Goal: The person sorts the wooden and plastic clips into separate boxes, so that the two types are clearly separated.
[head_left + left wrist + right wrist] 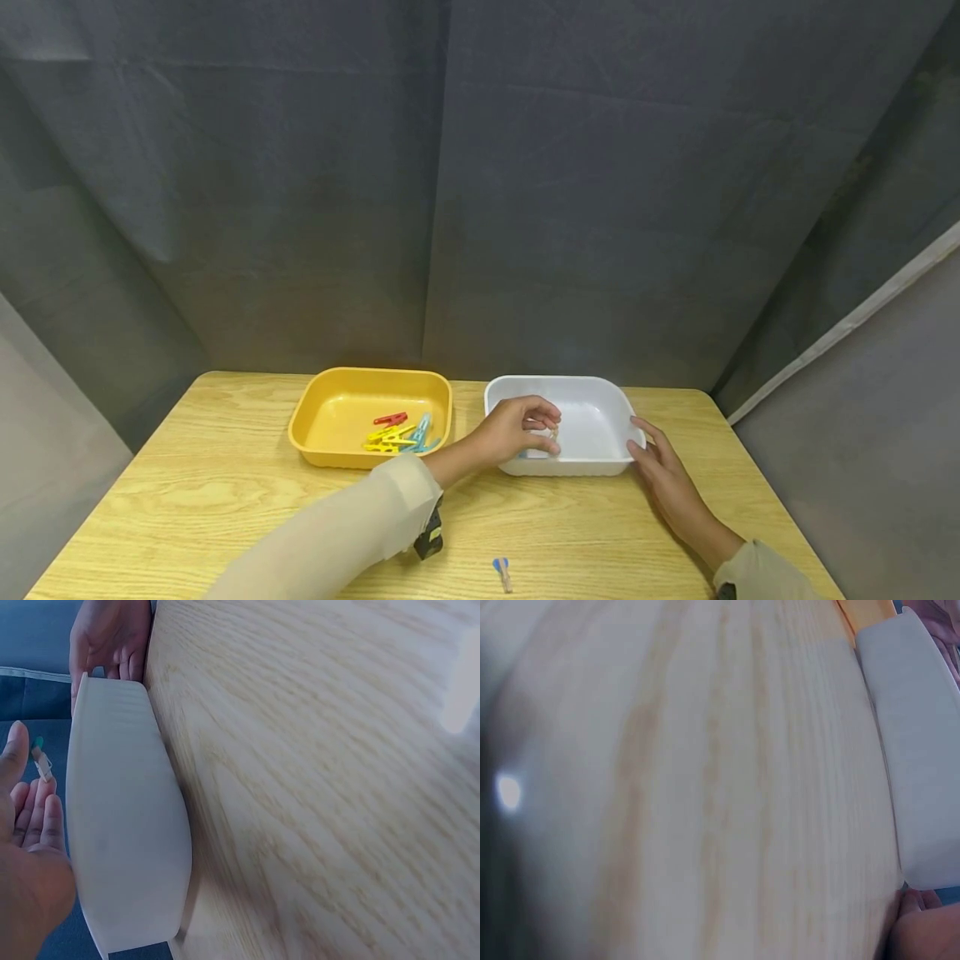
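My left hand (517, 432) is over the left part of a white plastic tray (600, 425), thumb and fingers apart. A small wooden clothespin (43, 763) with a green end appears by its fingertips, and the thumb stands away from it. Whether a fingertip touches the clothespin is hard to tell. On the tray's right end, my right hand (667, 483) grips the rim between thumb and fingers. A bit of blue shows inside the tray under the left hand; the rest there is hidden.
Left of the white tray stands a yellow tray (330, 417) with several red, yellow and blue plastic clothespins (397, 435). Another wooden clothespin (503, 575) with a blue top lies near the front of the wooden table (585, 533). Grey curtains (570, 208) hang behind.
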Motion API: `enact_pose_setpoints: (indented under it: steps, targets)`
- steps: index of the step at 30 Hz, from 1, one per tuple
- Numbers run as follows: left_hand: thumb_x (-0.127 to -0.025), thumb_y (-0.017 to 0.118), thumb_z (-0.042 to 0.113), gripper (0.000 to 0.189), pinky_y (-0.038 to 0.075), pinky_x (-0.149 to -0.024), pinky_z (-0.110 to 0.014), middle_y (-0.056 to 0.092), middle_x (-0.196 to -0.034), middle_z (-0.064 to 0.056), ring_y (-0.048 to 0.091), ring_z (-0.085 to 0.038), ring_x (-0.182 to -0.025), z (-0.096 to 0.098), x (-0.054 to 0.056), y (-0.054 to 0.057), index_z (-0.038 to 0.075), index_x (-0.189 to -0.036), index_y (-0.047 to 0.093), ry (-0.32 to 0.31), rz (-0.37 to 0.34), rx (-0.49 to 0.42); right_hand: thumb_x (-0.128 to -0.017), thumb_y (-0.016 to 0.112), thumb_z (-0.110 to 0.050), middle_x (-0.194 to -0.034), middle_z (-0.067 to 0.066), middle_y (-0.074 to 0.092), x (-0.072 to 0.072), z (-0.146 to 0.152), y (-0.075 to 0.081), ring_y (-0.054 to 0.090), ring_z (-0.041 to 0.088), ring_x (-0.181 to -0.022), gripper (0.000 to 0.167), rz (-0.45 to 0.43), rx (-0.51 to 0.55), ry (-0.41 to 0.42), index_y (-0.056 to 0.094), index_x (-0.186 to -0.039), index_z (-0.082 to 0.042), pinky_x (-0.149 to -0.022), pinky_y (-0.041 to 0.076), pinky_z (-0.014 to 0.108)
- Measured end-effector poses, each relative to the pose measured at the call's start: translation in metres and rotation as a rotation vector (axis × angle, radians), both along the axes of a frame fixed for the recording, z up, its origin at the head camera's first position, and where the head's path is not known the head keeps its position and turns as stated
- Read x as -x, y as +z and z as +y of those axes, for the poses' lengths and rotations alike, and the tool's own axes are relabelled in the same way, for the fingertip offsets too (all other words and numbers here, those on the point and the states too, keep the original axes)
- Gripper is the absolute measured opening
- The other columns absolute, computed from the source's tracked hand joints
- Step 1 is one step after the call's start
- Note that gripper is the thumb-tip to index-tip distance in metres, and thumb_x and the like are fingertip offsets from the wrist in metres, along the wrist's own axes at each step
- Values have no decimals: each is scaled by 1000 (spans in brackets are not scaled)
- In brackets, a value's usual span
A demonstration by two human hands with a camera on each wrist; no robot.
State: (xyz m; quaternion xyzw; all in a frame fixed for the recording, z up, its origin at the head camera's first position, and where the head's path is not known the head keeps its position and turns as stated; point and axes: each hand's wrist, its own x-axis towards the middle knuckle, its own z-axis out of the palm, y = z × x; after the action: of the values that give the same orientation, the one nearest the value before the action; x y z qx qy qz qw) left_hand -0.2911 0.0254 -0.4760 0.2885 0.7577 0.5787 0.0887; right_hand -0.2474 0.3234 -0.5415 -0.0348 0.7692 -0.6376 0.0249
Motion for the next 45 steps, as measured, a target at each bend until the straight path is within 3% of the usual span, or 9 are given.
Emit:
enact_pose_setpoints:
  steps: [7, 21, 30, 45]
  targets:
    - [-78, 89, 2, 42, 58, -99, -26, 72, -114, -20, 70, -26, -104, 9, 6, -4, -2, -115, 69, 19, 7, -29, -111, 48, -37, -164, 20, 21, 0, 0, 0, 46, -6, -125, 61, -2, -4, 1, 23, -162, -14, -99, 37, 0]
    - [-78, 90, 4, 43, 58, -92, -17, 74, -107, -10, 69, -10, -97, 21, 15, -6, -2, -116, 69, 75, 26, -21, -111, 48, -38, -165, 19, 21, -1, -1, 4, 45, -7, -124, 61, -15, -11, -3, 23, -162, -16, -99, 36, 0]
    - [-79, 90, 7, 45, 59, -95, -21, 74, -112, -13, 71, -24, -106, 22, 14, -4, -2, -118, 69, 87, 14, -17, -111, 48, -39, -165, 19, 21, -1, -1, 4, 44, -8, -124, 62, -26, -17, -5, 22, -163, -17, -99, 36, -1]
    - [-80, 89, 8, 44, 58, -98, -25, 73, -112, -12, 70, -27, -109, 21, 13, -2, -1, -118, 69, 86, 7, -12, -111, 48, -38, -166, 18, 20, -1, -2, 5, 43, -2, -126, 62, -33, -9, -15, 22, -162, -16, -98, 37, 0]
